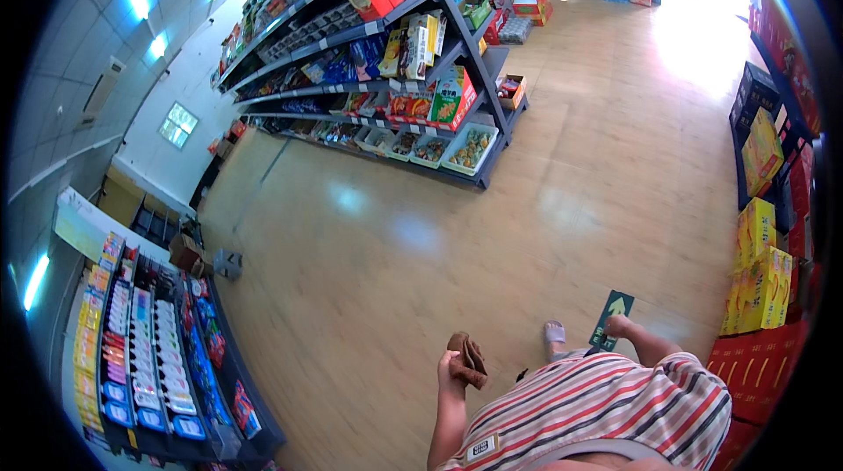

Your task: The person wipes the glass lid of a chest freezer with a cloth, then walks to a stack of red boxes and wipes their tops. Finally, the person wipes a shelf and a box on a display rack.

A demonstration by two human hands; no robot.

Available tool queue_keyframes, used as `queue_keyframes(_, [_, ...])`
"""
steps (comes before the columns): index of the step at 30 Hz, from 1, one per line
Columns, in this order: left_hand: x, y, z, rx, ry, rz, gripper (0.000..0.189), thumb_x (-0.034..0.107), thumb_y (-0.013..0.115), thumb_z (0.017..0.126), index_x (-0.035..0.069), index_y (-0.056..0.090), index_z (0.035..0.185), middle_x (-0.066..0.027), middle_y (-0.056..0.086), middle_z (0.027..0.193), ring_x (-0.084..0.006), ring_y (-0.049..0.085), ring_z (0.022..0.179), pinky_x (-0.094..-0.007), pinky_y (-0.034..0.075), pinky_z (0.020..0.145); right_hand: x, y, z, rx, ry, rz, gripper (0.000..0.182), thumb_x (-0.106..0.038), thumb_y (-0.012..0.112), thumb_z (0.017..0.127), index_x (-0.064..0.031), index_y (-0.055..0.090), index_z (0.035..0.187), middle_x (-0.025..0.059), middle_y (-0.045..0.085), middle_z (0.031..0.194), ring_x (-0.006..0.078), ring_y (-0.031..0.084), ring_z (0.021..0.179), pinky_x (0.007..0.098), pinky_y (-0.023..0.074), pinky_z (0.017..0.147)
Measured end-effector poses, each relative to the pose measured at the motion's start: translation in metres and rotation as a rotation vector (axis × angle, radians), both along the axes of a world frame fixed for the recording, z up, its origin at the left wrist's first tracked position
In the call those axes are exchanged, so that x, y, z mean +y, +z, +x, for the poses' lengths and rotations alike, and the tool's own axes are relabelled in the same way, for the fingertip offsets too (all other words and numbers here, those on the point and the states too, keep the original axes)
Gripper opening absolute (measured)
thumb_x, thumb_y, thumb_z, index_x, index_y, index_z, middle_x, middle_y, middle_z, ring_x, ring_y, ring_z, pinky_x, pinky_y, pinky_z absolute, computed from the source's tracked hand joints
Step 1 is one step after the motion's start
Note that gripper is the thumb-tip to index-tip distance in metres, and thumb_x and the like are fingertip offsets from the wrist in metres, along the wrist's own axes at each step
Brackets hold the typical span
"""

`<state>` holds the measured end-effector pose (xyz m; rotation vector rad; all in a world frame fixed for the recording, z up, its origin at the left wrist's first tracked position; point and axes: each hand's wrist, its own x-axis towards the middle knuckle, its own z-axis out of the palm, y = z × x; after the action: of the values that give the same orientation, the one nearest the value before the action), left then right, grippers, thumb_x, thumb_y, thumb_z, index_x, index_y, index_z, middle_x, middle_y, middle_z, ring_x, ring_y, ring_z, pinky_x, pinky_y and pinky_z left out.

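My left hand [450,365] grips a folded brown cloth [467,360], held out in front of my striped shirt above the wood-look floor [369,286]. On the other side, my right hand [616,326] hangs low and overlaps a dark green sign with a pale arrow [618,303]. The sign appears to lie flat on the floor; whether the hand touches it is unclear. The fingers of that hand are too small and turned away to make out. One foot in a light slipper [554,333] shows below the shirt.
A dark metal shelf rack [497,61] holds packaged snacks, with pale bins [471,148] along its bottom. Left stands another rack [227,359] of bottles and packets. Yellow cartons [767,290] and red boxes [757,365] stack close on my right. A grey container [228,263] sits far left.
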<state>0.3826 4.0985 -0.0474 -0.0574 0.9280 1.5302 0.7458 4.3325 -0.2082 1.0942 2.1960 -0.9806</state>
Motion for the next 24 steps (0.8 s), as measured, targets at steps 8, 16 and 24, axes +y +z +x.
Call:
queue_keyframes(8, [0.123,0.064,-0.055,0.011,0.129,0.083,0.048,0.023,0.044,0.073,-0.002,0.045,0.115,-0.0131,0.055,0.107,-0.0275,0.055,0.096,-0.0378,0.042,0.087,0.09,0.003,-0.111,0.126,-0.117,0.114,0.028,-0.025,0.053,0.072,-0.0004,0.061,0.083,0.0221,0.06,0.086,0.0374,0.058,0.082,0.0428,0.0471,0.073])
queue_keyframes(16, [0.197,0.024,-0.166,-0.034,-0.086,0.061,0.041,0.015,0.047,0.073,-0.001,0.047,0.111,-0.0152,0.056,0.105,-0.0276,0.056,0.094,-0.0387,0.044,0.086,0.134,0.13,-0.333,0.818,-0.314,0.009,0.04,-0.027,0.059,0.078,-0.0015,0.053,0.108,0.0171,0.059,0.098,0.0293,0.059,0.086,0.0352,0.0489,0.074])
queue_keyframes(24, [0.323,0.064,-0.258,0.42,-0.588,0.232,0.04,0.004,0.051,0.068,-0.001,0.052,0.107,-0.0065,0.057,0.097,-0.0153,0.054,0.086,-0.0271,0.043,0.08,0.193,0.202,-0.445,1.08,-0.436,-0.271,0.076,-0.04,0.072,0.069,0.0003,0.037,0.123,0.0128,0.052,0.109,0.0211,0.048,0.103,0.0324,0.0422,0.084])
